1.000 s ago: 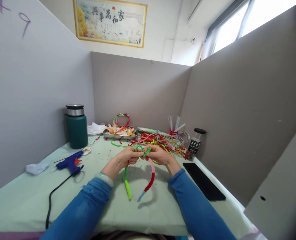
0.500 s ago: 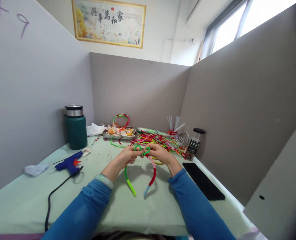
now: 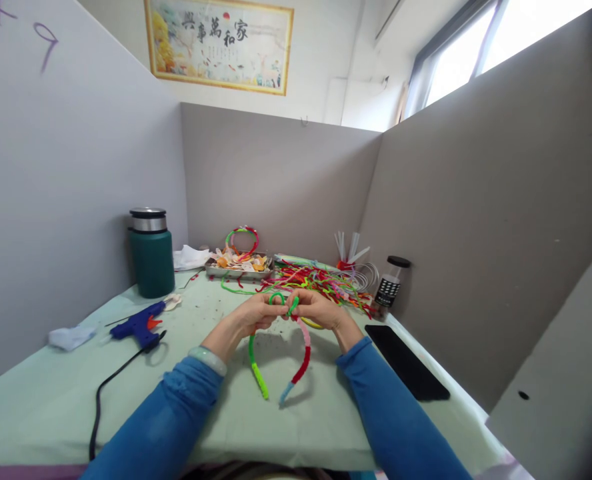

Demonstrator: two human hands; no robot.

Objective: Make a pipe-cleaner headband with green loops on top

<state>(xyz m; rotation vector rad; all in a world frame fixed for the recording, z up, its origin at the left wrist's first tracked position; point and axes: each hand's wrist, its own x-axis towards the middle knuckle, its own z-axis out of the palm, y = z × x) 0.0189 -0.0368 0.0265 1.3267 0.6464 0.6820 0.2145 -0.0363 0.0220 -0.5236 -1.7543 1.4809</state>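
Between my two hands hangs a headband wrapped in coloured pipe cleaners [image 3: 303,363], its ends pointing down toward me. One side shows green and lime, the other pink, red and light blue. At its top sits a looped green pipe cleaner [image 3: 294,305]. My left hand [image 3: 259,313] is closed, pinching the band's top beside the left green loop. My right hand [image 3: 319,309] is closed too, its fingertips pressed on the green loop at the right. The fingers hide much of the band's top.
A blue glue gun [image 3: 139,327] with a black cord and a green bottle [image 3: 152,260] stand left. Behind are a metal tray [image 3: 231,274] of small cut pieces and a heap of pipe cleaners [image 3: 321,280]. Right are a jar [image 3: 389,290] and a black phone-like slab [image 3: 406,363].
The headband has tilted slightly, its ends shifting a little left and nearer me. The right green loop looks narrower now. Both hands keep their pinch.
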